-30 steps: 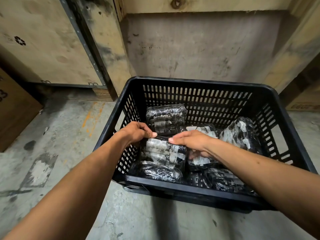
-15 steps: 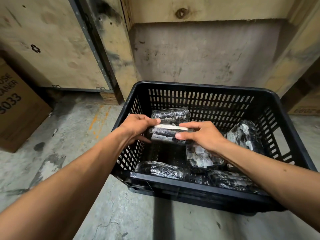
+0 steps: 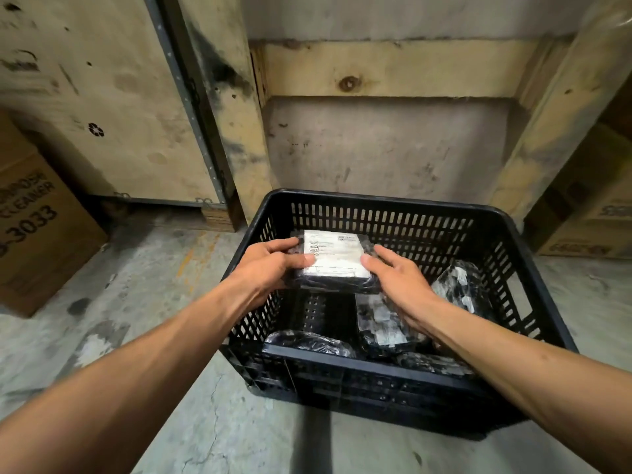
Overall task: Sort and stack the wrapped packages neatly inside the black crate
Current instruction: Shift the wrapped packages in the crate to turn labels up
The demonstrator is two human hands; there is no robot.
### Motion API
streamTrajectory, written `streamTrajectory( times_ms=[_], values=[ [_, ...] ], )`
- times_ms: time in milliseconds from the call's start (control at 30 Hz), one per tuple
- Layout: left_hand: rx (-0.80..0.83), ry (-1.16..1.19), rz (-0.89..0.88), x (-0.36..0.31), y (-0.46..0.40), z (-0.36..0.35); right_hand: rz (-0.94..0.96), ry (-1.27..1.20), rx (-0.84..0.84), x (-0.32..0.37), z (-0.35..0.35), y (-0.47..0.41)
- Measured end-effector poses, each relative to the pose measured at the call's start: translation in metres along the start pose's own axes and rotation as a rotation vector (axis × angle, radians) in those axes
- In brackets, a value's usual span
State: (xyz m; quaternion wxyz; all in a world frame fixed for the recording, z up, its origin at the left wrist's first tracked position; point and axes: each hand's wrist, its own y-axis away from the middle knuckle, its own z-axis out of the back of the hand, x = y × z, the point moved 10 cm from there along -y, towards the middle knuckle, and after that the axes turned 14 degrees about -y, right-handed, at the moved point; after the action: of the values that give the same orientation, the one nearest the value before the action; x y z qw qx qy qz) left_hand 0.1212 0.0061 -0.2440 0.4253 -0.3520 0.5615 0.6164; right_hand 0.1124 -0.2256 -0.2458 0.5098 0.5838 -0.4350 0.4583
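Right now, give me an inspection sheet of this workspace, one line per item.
Surface: stained, cracked concrete floor; the black crate stands on it.
Job's things: held package with a white label facing up, lifted at the crate's far left; other wrapped packages lie loose on the crate floor.
Clutter: nothing seen.
Grippers: left hand grips the held package's left end; right hand has fingers on its right end.
Cables: nothing seen.
Surroundings: cardboard box at left, plywood panels and wooden beams behind, more boxes at right.
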Motion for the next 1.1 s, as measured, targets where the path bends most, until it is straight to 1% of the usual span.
streamTrajectory(
  times_ms=[100,200,300,433,533,600,667,800,900,967,1100],
  values=[
    [-0.003,-0.028,-0.119,-0.013,0.007,0.001,0.014,0.054,0.049,0.010,-0.007,0.004],
    [0.010,-0.136,-0.206,-0.020,0.012,-0.003,0.060,0.020,0.012,0.019,-0.005,0.009],
    [0.024,-0.208,-0.198,-0.020,0.014,-0.013,0.129,0.006,-0.027,0.030,0.000,0.009],
    [-0.106,-0.408,-0.176,-0.028,0.012,-0.009,0.177,-0.022,0.021,0.040,0.002,0.010],
    [-0.139,-0.550,-0.202,-0.032,0.010,-0.006,0.137,0.038,0.093,0.039,-0.002,0.005],
    [-0.161,-0.647,-0.229,-0.034,0.011,-0.003,0.081,0.151,0.133,0.030,-0.005,0.000],
    [-0.175,-0.720,-0.249,-0.034,0.013,-0.001,0.010,0.279,0.134,0.017,-0.007,-0.001],
    [-0.125,-0.830,-0.270,-0.021,0.018,0.002,-0.008,0.524,0.153,-0.002,-0.017,0.004],
    [-0.071,-0.872,-0.251,-0.006,0.018,0.002,0.006,0.543,0.200,-0.018,-0.028,0.004],
    [-0.031,-0.900,-0.245,0.003,0.017,0.000,-0.009,0.569,0.245,-0.029,-0.033,0.001],
    [0.027,-0.987,-0.211,0.016,0.012,0.001,-0.051,0.601,0.284,-0.040,-0.039,-0.003]
  ],
)
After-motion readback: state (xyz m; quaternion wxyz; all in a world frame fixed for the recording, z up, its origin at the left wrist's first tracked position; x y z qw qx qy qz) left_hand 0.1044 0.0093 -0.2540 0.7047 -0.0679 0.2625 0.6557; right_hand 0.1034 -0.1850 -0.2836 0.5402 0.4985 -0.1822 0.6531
